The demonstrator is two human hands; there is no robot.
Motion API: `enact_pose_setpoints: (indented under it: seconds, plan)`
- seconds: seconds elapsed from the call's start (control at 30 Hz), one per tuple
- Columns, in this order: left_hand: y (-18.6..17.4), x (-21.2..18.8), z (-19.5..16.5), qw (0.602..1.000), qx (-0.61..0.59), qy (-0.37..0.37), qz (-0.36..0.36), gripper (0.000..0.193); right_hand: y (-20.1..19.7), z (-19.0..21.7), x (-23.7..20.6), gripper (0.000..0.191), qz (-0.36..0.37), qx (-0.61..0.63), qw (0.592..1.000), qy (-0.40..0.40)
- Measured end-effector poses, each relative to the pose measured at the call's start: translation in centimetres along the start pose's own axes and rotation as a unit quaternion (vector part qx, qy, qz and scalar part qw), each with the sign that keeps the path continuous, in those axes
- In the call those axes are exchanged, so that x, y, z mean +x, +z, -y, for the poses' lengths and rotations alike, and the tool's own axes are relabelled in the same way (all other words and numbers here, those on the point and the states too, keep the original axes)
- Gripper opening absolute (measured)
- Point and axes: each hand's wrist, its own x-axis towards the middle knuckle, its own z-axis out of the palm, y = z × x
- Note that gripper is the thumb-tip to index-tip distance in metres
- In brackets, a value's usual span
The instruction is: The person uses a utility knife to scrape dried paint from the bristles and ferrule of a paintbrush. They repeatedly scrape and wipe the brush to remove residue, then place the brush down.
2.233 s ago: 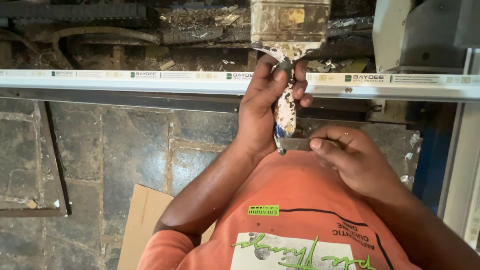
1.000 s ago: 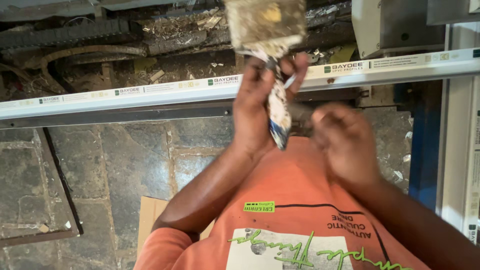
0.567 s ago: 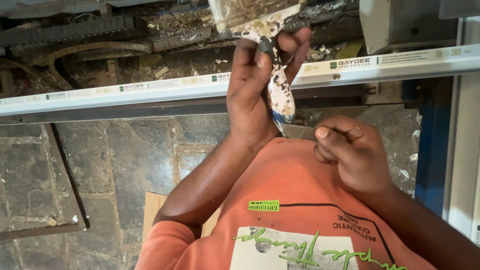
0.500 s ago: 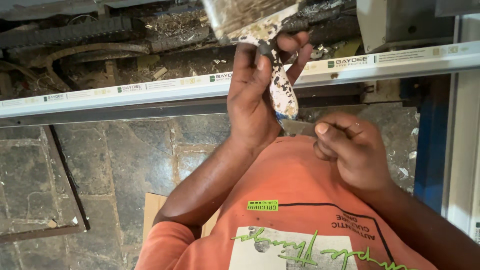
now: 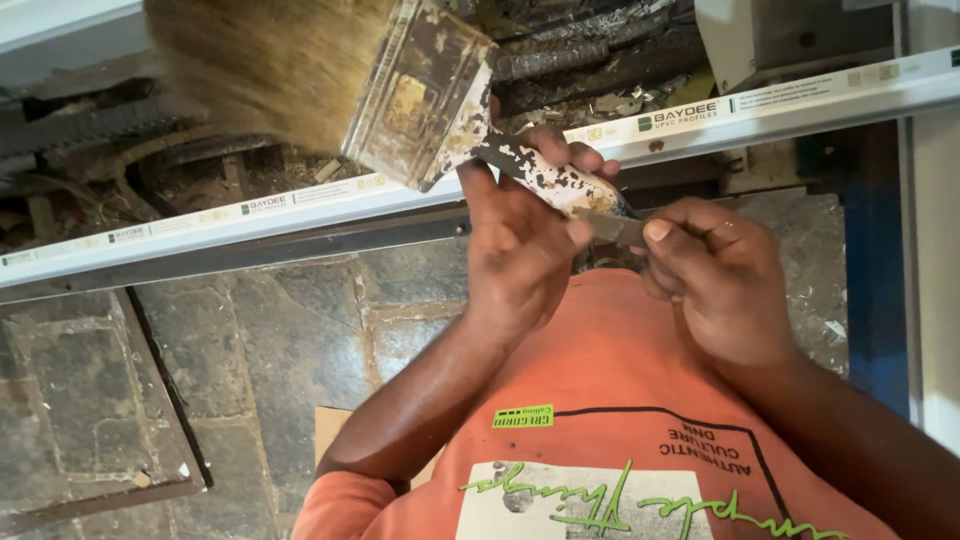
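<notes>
A wide old paintbrush (image 5: 400, 90) with tan bristles and a paint-flecked metal band tilts up toward the upper left. My left hand (image 5: 510, 250) is wrapped around its chipped white handle (image 5: 540, 180). My right hand (image 5: 715, 280) sits just to the right, with its thumb and fingers pinched on the dark tip of the handle (image 5: 612, 228). Both hands are held in front of my orange printed shirt (image 5: 620, 440), above a long white plastic profile bar (image 5: 300, 205).
The white profile bar runs across the whole view, with a grey metal strip (image 5: 250, 255) beneath it. Behind it lie rubble and dark corrugated hose (image 5: 590, 55). A stone-tiled floor (image 5: 270, 340), a cardboard piece (image 5: 335, 430), and a white frame with a blue strip (image 5: 880, 300) at right.
The brush has swung left and closer to the camera, so its bristles now fill the upper left. My right hand has risen from my chest to pinch the handle's tip.
</notes>
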Motion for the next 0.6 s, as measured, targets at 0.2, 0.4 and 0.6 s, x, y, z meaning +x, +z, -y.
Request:
enact_pose_setpoints:
  seconds: [0.2, 0.4, 0.6]
  plan:
    - [-0.6, -0.7, 0.5, 0.996, 0.074, -0.034, 0.028, 0.088, -1.0, 0.2, -0.4, 0.018, 0.015, -0.057, 0.998, -0.013]
    - [-0.8, -0.5, 0.7, 0.996, 0.065, -0.038, 0.055, 0.085, -2.3, 0.2, 0.1, 0.016, 0.046, -0.023, 0.999, 0.011]
    - [-0.1, -0.5, 0.6, 0.995, 0.07, -0.049, 0.057, 0.088, -3.7, 1.0, 0.3, 0.015, 0.071, -0.005, 0.996, 0.052]
